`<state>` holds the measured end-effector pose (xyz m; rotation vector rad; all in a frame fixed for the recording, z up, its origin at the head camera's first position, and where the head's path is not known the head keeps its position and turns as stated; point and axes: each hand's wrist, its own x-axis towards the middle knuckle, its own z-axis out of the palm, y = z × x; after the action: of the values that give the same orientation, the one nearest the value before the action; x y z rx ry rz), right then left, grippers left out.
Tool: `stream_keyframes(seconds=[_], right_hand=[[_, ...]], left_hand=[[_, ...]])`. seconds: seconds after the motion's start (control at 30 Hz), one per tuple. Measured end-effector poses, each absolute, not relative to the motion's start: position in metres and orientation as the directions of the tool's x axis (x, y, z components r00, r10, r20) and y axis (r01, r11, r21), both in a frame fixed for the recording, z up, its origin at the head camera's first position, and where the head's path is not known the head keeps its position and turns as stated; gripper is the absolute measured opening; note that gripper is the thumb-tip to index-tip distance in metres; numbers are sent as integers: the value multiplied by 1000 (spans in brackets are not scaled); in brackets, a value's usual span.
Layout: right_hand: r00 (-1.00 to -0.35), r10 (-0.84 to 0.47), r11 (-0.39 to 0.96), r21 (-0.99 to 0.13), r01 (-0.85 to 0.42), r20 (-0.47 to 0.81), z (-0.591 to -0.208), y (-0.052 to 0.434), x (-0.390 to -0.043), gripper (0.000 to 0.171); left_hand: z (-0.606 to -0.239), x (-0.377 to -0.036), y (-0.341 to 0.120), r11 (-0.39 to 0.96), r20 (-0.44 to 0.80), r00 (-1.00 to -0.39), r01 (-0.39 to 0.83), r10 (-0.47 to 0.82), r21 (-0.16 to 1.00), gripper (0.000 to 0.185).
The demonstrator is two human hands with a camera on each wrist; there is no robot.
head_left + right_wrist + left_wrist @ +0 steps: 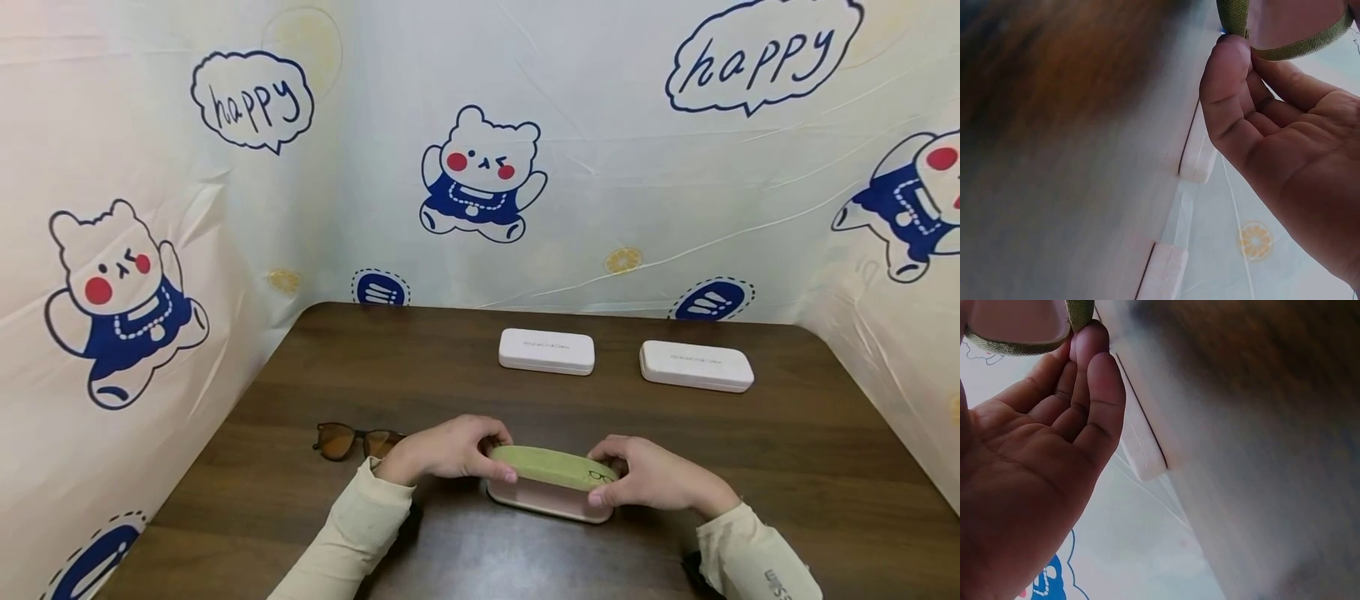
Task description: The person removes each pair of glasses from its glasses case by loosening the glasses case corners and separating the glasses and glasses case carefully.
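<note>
Green glasses case (551, 465) is between my two grips, around the middle of the bench (360, 358), its pink inner side showing below the green one. My left grip (456, 448) pinches its left end, thumb toward me; my right grip (652, 473) pinches the right end likewise. Brown-lensed sunglasses (339, 442) lie just beside my left wrist, which partly hides them. Farther back, a white case (547, 352) lies left of a second white case (696, 367), the two apart.

The right hand (1297, 140) holds a pink-lined green case (1294, 28).
</note>
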<state>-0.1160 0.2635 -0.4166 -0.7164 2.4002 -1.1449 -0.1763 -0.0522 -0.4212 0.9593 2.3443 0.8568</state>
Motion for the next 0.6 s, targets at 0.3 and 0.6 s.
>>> stream_keyframes(seconds=[0.3,0.6], right_hand=[[-799,-592,549,-776,-310,-100,-416,262,-115,44],[-808,-579,637,-678,-367,-106,-422,256,-114,50]], left_hand=[[-424,-177,-53,560,-187,-642,443,743,700,38],[-426,-174,-51,581,-214,-626,469,750,665,43]])
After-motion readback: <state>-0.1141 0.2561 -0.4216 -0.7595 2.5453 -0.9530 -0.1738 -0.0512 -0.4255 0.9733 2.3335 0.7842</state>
